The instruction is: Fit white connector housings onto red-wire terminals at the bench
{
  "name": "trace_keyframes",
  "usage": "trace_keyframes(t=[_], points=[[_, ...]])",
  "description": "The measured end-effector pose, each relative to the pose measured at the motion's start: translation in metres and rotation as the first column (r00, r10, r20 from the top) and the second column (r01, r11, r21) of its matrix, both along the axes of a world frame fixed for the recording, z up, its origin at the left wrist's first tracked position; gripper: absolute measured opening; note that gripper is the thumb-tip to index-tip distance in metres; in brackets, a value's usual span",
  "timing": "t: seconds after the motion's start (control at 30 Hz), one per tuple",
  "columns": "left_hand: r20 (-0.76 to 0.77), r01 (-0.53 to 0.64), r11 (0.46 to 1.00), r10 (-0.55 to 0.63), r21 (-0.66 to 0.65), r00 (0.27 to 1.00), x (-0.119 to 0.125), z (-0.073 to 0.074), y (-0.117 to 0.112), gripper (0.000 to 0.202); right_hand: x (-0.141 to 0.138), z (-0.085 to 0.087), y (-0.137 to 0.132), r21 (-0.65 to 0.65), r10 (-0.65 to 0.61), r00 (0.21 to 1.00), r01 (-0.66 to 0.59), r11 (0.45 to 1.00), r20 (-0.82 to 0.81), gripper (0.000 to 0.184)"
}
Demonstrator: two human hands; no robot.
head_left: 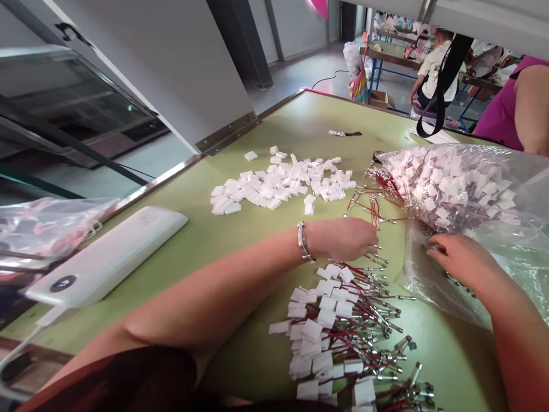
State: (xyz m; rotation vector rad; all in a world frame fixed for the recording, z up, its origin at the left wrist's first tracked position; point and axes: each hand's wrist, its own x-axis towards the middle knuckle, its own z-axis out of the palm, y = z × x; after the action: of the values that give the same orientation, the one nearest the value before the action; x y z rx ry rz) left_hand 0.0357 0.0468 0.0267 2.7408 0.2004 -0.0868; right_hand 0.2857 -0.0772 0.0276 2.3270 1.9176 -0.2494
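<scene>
My left hand (349, 237) is curled, palm down, at the upper end of a pile of red wire leads (364, 309). Each lead has a white tab at one end and metal at the other. Metal tips show beside its bent fingers; what they hold is hidden. To its right, my right hand (465, 260) hovers over a clear plastic bag (420, 286) with small dark and metallic pieces. Thumb and forefinger are drawn close together, and anything between them is too small to name. Loose red leads (375, 212) lie just beyond my left hand.
White tabs (274, 186) lie scattered farther back on the green table (240, 246). A clear bag full of white-tabbed leads (454, 183) sits back right. At left lies a white power bank (107, 257) with a cable. A black strap (441, 91) hangs down; a person in purple (506, 109) is beyond.
</scene>
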Motion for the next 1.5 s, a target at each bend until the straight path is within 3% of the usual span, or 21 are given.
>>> trace_keyframes(t=[0.1, 0.2, 0.43, 0.7, 0.87, 0.97, 1.07, 1.17, 1.3, 1.4, 1.5], points=[[0.032, -0.178, 0.975, 0.184, -0.135, 0.982, 0.003, 0.007, 0.002, 0.034, -0.011, -0.013, 0.004, -0.059, 0.057, 0.989, -0.05, 0.997, 0.136, 0.015], [0.068, -0.32, 0.9, 0.354, -0.295, 0.933, 0.009, 0.003, 0.003, 0.028, -0.018, -0.02, 0.006, -0.061, 0.063, 0.979, -0.052, 0.997, 0.195, 0.016], [0.092, -0.279, 0.803, 0.381, -0.527, 0.92, 0.016, -0.014, -0.005, 0.035, -0.026, -0.017, 0.006, -0.031, 0.028, 0.982, -0.022, 0.999, 0.185, 0.012], [0.099, -0.282, 0.802, 0.387, -0.526, 0.917, 0.019, -0.017, -0.002, 0.031, -0.02, -0.023, 0.008, -0.04, 0.027, 0.996, -0.024, 0.999, 0.09, 0.011], [0.098, -0.294, 0.793, 0.403, -0.534, 0.91, 0.02, -0.019, -0.004, 0.03, -0.01, -0.028, 0.007, 0.036, 0.053, 0.996, -0.055, 0.998, 0.07, 0.01], [0.095, -0.3, 0.785, 0.412, -0.542, 0.906, 0.02, -0.018, -0.007, 0.029, -0.012, -0.022, 0.004, 0.171, 0.055, 0.996, -0.065, 0.983, 0.066, 0.013], [0.127, -0.269, 0.783, 0.403, -0.561, 0.907, 0.021, -0.019, -0.011, 0.027, -0.025, -0.014, -0.001, 0.329, 0.068, 0.986, -0.015, 0.944, -0.15, 0.019], [0.174, -0.225, 0.787, 0.386, -0.574, 0.906, 0.022, -0.021, -0.015, 0.026, -0.046, -0.013, -0.004, 0.373, 0.112, 0.896, 0.062, 0.926, -0.429, 0.023], [0.186, -0.21, 0.798, 0.371, -0.566, 0.91, 0.022, -0.023, -0.015, 0.026, -0.065, -0.019, -0.003, 0.446, 0.169, 0.838, 0.097, 0.89, -0.519, 0.023], [0.188, -0.219, 0.849, 0.344, -0.481, 0.92, 0.021, -0.025, -0.014, 0.029, -0.066, -0.019, -0.002, 0.477, 0.201, 0.837, 0.08, 0.875, -0.509, 0.021], [0.233, -0.186, 0.952, 0.243, -0.245, 0.942, 0.018, -0.026, -0.015, 0.029, -0.062, -0.014, -0.003, 0.353, 0.178, 0.808, 0.039, 0.935, -0.562, 0.021]])
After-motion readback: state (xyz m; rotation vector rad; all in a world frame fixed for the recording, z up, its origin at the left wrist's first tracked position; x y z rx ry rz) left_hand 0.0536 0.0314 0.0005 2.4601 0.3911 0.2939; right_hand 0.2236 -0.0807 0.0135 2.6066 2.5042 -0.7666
